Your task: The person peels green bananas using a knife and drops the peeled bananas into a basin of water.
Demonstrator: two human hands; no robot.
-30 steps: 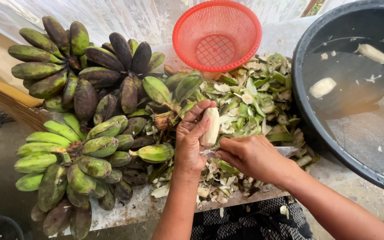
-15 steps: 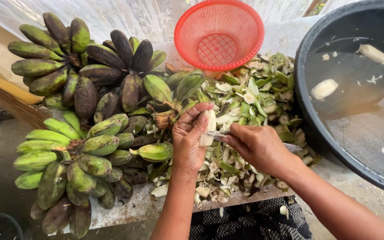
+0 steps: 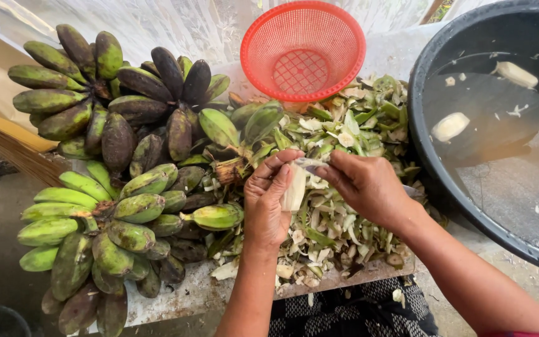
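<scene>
My left hand (image 3: 268,198) grips a pale peeled banana (image 3: 295,187), held upright over a heap of green peels (image 3: 338,156). My right hand (image 3: 364,185) is closed around a knife; its blade (image 3: 310,164) touches the top of the banana, and the handle is hidden in my palm. Both hands meet above the peel pile near the front of the board.
Bunches of green and dark unpeeled bananas (image 3: 113,187) fill the left side. A red plastic basket (image 3: 302,50) stands at the back. A big black tub (image 3: 444,187) of water at the right holds peeled bananas (image 3: 450,126). The wooden board's edge (image 3: 344,278) is near me.
My right hand has moved up and left, bringing the knife blade to the top of the banana. The left hand has turned the banana slightly.
</scene>
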